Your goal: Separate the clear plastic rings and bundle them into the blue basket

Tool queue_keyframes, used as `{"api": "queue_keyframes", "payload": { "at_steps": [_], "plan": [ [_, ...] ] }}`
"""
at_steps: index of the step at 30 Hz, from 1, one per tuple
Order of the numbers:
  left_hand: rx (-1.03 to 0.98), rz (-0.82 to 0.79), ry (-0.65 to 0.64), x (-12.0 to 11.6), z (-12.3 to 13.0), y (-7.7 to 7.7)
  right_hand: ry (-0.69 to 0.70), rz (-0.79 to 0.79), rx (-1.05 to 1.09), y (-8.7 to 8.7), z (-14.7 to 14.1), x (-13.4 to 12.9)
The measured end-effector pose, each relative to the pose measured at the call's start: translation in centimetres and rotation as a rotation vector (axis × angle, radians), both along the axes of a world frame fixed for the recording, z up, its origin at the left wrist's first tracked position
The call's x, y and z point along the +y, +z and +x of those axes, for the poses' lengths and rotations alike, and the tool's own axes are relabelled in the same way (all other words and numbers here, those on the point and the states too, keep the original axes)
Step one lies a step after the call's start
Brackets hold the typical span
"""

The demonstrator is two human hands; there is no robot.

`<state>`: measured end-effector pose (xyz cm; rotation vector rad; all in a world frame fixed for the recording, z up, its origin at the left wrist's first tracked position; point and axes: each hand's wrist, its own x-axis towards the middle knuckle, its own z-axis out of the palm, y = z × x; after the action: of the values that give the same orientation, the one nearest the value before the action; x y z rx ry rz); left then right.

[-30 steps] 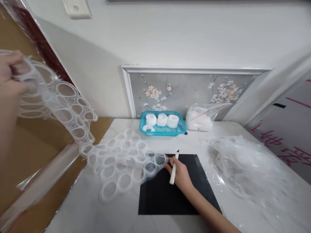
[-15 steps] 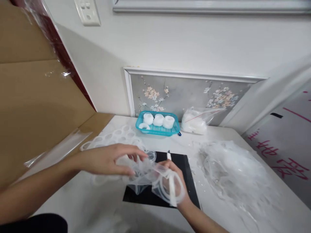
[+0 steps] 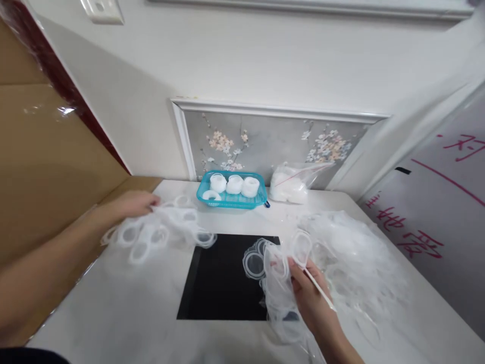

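My left hand [image 3: 137, 203], smeared by motion, is closed on the edge of a sheet of translucent plastic rings [image 3: 138, 235] at the left of the table. My right hand [image 3: 311, 290] grips another perforated translucent plastic sheet [image 3: 278, 298], which hangs over the right edge of a black mat [image 3: 223, 283]. Also in that hand is a slim white pen-like tool [image 3: 322, 289], pointing down to the right; its tip cannot be made out here. Several rings of the sheet show between the mat and my fingers.
A turquoise basket [image 3: 231, 204] with stacks of white rings stands against the wall. Beside it lies a clear zip bag [image 3: 291, 184] of white pieces. A heap of plastic scraps [image 3: 356, 258] covers the table's right. Cardboard [image 3: 56, 151] walls the left side.
My hands have moved apart. The left went back and left, taking hold of the ringed sheet there; the right moved right with its plastic sheet and white tool. The camera view shifted too.
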<state>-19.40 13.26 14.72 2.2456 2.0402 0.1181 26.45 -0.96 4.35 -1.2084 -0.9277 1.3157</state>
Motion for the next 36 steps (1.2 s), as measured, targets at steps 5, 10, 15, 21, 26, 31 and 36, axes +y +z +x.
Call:
{"api": "queue_keyframes", "payload": {
  "at_steps": [5, 10, 15, 21, 26, 31, 36],
  "plan": [
    [-0.031, 0.174, 0.077, 4.1, -0.6, 6.3, -0.028, -0.045, 0.160, 1.2, -1.6, 0.6],
    [-0.352, 0.015, -0.201, -2.9, 11.5, 1.5, 0.069, 0.019, 0.359, 1.6, -3.9, 0.9],
    [-0.653, -0.167, -0.499, -10.2, 22.1, -5.1, 0.081, 0.085, 0.361, 2.1, -5.4, 1.1],
    [-0.679, 0.015, -0.462, -8.1, 23.5, -6.6, 0.041, 0.248, 0.080, 2.1, -4.1, 0.9],
    [-0.684, 0.199, -0.601, -8.4, 23.7, -5.9, -0.051, 0.514, -0.629, 2.3, -4.6, 0.4],
    [-0.852, -0.238, -0.568, -9.0, 22.0, -4.2, -0.118, 0.595, -0.712, 5.2, -3.8, 1.0],
    [-1.143, -0.608, -0.471, -7.9, 18.6, -1.9, -0.179, 0.553, -0.477, 9.6, -2.1, 2.5]
  ]
}}
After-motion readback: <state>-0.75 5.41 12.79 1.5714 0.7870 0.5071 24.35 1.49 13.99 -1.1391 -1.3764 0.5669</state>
